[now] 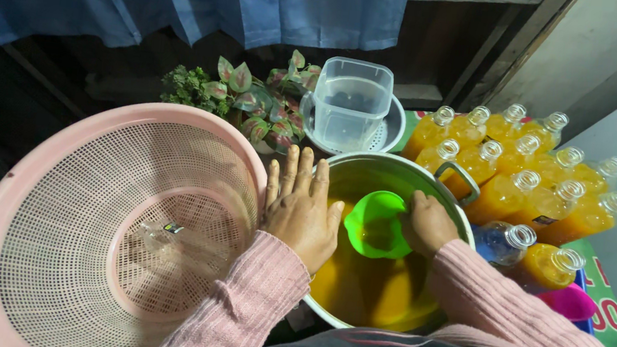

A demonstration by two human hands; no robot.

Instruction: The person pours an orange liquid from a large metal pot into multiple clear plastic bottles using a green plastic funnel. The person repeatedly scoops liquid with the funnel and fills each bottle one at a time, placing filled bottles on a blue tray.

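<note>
At the far left a large pink perforated basket (122, 231) stands tilted toward the camera, with a clear empty bottle (159, 236) lying inside it. Just to its right, the left hand (303, 209) rests flat on the near rim of a metal pot (399, 169), fingers spread and extended, gripping nothing. The pot holds orange liquid (365, 288). Over that liquid sits a green scoop (377, 224), tipped into the pot; the right hand (428, 223) is curled around its right side, though the fingers are mostly hidden, so the exact grip is hard to make out. Behind the pot stand a leafy plant (244, 98) and a clear plastic jug (350, 103). To the right, rows of open bottles filled with orange liquid (526, 179) crowd together.
</note>
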